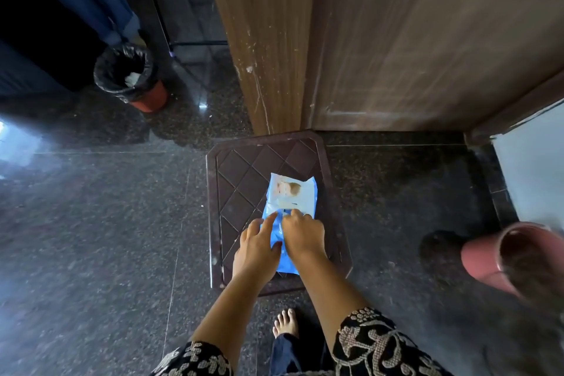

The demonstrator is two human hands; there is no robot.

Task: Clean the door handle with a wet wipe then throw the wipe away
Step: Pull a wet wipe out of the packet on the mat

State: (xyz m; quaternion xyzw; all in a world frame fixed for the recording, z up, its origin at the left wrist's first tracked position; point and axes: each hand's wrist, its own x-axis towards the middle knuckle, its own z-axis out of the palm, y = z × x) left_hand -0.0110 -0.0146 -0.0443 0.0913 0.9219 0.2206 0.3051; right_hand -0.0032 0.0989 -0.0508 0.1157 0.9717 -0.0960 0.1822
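Both hands (282,238) on wipe pack (290,210), mid-stool (335,223).

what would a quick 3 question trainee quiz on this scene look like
1. True or false: the blue wipes pack lies on the brown stool.
2. Which touches the pack? A) left hand only B) right hand only C) both
3. What lines the bin by the door?

Key: 1 true; 2 C; 3 a black bag.
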